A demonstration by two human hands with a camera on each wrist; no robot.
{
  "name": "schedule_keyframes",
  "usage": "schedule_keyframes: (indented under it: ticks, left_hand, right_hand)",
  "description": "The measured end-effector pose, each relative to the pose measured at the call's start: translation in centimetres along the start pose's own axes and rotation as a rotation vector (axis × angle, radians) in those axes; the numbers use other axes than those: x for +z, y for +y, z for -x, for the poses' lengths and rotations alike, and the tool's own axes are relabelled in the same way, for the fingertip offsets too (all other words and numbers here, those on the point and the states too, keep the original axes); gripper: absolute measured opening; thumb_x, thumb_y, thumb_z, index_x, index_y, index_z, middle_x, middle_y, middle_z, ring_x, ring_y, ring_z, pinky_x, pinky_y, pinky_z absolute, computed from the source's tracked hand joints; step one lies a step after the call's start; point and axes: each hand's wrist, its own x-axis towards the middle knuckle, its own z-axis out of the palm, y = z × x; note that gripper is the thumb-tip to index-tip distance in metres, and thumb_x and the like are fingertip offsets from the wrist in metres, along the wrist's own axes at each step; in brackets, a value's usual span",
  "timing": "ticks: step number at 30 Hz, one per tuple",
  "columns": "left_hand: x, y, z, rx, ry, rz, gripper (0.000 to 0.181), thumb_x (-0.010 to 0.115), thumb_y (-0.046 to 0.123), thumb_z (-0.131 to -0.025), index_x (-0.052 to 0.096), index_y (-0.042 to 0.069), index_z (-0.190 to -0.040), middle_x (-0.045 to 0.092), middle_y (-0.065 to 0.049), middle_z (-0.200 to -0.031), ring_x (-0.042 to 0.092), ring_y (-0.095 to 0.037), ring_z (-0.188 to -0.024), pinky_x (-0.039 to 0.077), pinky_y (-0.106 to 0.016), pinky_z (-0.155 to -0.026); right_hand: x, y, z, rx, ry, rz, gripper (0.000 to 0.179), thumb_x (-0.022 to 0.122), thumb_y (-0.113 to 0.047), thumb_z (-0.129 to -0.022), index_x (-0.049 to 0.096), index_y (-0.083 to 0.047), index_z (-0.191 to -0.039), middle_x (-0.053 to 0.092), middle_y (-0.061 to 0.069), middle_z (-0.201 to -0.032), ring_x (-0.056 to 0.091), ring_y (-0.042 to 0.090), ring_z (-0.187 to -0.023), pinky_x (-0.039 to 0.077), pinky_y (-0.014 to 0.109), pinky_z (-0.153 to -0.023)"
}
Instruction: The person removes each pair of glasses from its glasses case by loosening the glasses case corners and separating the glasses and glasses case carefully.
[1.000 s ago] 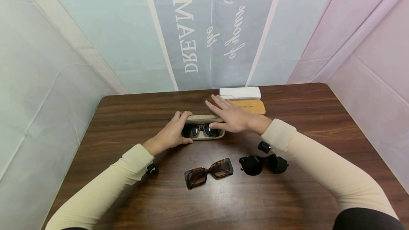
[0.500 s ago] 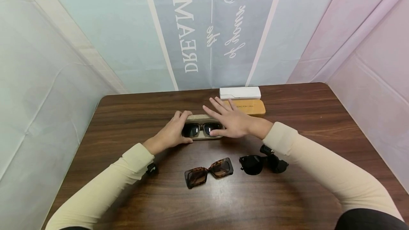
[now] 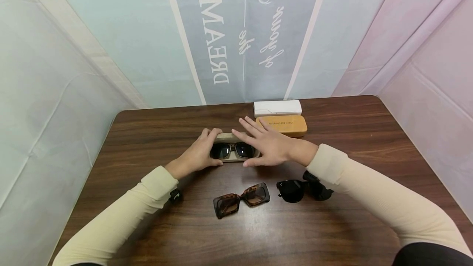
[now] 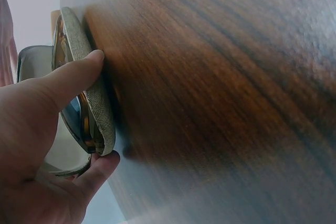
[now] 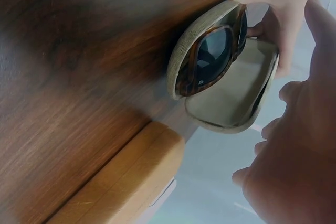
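Observation:
A beige fabric glasses case [image 3: 235, 160] stands open on the table, its pale-lined lid [image 5: 236, 98] raised at the back. Dark-lensed sunglasses [image 3: 222, 151] lie inside; their brown tortoiseshell frame shows in the right wrist view. My left hand [image 3: 194, 155] grips the case's left end, thumb [image 4: 79, 77] over the front edge and fingers round behind. Over the right end hovers my right hand [image 3: 271, 147], fingers straight and spread, holding nothing. It covers that corner of the case in the head view.
Tortoiseshell sunglasses [image 3: 227, 205] with square lenses lie in front of the case. To their right are black sunglasses [image 3: 292, 192], partly behind the right wrist's camera. A yellow-orange case [image 3: 287, 124] and a white case [image 3: 277, 108] sit at the back by the fabric wall.
My right hand has shifted slightly toward me, uncovering more of the yellow-orange case and hiding more of the open case's right end. The left hand has kept its grip in place.

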Motion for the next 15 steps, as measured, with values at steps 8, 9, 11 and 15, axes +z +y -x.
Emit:
schedule_keyframes:
  ticks: [8,9,11,15]
  left_hand:
    - [-0.1,0.0,0.0,-0.003,-0.010,0.002,0.092,0.092,0.025,-0.077,0.035,0.009,-0.148,0.044,-0.024,-0.128,0.056,-0.036,-0.109,0.051,-0.050,-0.092]
    - [-0.1,0.0,0.0,-0.001,-0.009,0.001,0.092,0.092,0.025,-0.077,0.035,0.009,-0.148,0.045,-0.024,-0.128,0.056,-0.036,-0.109,0.052,-0.050,-0.092]
    - [-0.1,0.0,0.0,0.003,-0.008,-0.002,0.092,0.092,0.025,-0.077,0.035,0.009,-0.147,0.045,-0.024,-0.128,0.056,-0.036,-0.109,0.052,-0.050,-0.091]
    - [-0.2,0.0,0.0,0.007,-0.010,-0.002,0.092,0.092,0.024,-0.077,0.035,0.009,-0.147,0.045,-0.024,-0.128,0.056,-0.036,-0.109,0.051,-0.050,-0.092]
  right_hand:
    - [0.2,-0.9,0.3,-0.065,0.000,-0.027,0.093,0.050,-0.066,-0.099,0.006,-0.019,-0.165,-0.015,0.010,-0.169,-0.016,0.026,-0.154,-0.001,0.051,-0.123]
    - [0.2,-1.1,0.3,-0.075,0.004,-0.035,0.092,0.050,-0.065,-0.099,0.006,-0.019,-0.165,-0.014,0.010,-0.169,-0.015,0.026,-0.154,-0.001,0.050,-0.123]
    - [0.2,-1.3,0.3,-0.097,0.007,-0.044,0.089,0.049,-0.064,-0.100,0.006,-0.019,-0.165,-0.012,0.009,-0.169,-0.013,0.026,-0.155,0.000,0.048,-0.124]
    - [0.3,-1.7,0.4,-0.135,0.013,-0.057,0.082,0.046,-0.060,-0.103,0.010,-0.020,-0.165,-0.006,0.008,-0.170,-0.009,0.025,-0.156,0.003,0.045,-0.124]
